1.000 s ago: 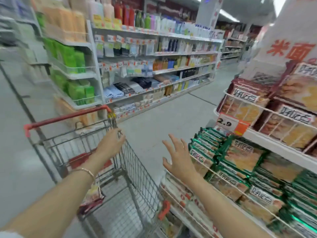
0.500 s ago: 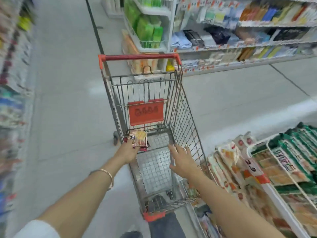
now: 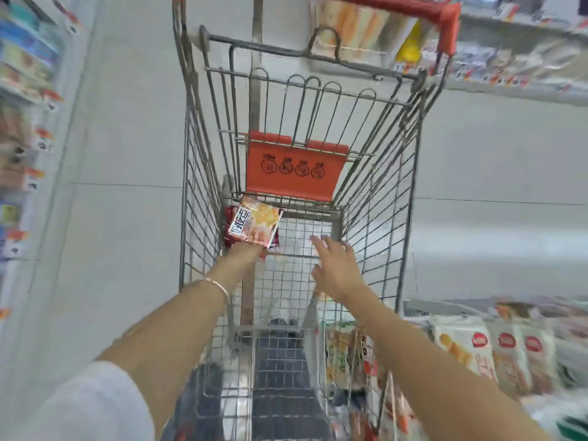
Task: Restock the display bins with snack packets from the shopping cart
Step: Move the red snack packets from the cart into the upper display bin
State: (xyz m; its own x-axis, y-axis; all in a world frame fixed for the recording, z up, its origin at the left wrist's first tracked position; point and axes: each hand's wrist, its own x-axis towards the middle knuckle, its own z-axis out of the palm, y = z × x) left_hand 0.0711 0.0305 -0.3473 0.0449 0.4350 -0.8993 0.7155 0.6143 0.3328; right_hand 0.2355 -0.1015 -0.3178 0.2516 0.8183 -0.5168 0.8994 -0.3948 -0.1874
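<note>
I look straight down into a wire shopping cart (image 3: pixel 203 192) with a red handle. Deep inside it my left hand (image 3: pixel 246 254) grips red snack packets (image 3: pixel 254 227) at their lower edge; the top one shows orange crackers and white lettering. The fingers are mostly hidden behind the packets. My right hand (image 3: pixel 334 268) reaches into the cart beside them with fingers spread, holding nothing. Display bins with white and red snack packets (image 3: pixel 483 348) stand at the lower right, outside the cart's right wall.
A red plastic flap (image 3: pixel 294 173) hangs on the cart's far inner wall. Shelves of goods (image 3: pixel 22 90) line the left edge, and another shelf (image 3: pixel 515 65) runs at the upper right. Grey floor (image 3: pixel 127 154) lies on both sides of the cart.
My view tilted down and closer into the cart. Both hands went deeper inside; the left hand now holds the snack packets raised, the right hand moved forward beside them.
</note>
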